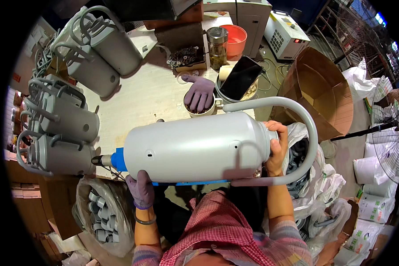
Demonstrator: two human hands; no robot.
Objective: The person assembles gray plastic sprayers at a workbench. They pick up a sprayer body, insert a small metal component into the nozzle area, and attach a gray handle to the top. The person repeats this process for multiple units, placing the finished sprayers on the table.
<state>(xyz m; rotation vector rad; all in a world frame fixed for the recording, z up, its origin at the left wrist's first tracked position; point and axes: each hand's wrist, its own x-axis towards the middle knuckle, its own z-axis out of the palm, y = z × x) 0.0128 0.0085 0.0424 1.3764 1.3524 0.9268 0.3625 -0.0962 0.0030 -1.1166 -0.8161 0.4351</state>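
A large grey cylindrical canister (186, 146) lies on its side across the table's near edge. From its right end a thick curved grey tube handle (312, 133) loops outward. My right hand (277, 148), bare, is closed around the canister's neck. My left hand (141, 190) wears a purple glove and grips the lower left edge, thumb against the wall, other fingers partly hidden. Beyond the left end pokes a blue tool (119, 159) with a metal and black tip, mostly covered by the canister. An unworn purple glove (199, 93) rests on a small white tub (199, 114) behind.
Several similar grey canisters (104, 48) stand or lie at the left. Behind are a box of screws (186, 60), a glass jar (217, 46), a red bucket (235, 37) and a phone (241, 77) over a pail. Bags of grey parts (103, 215) flank me; a cardboard box (317, 93) stands right.
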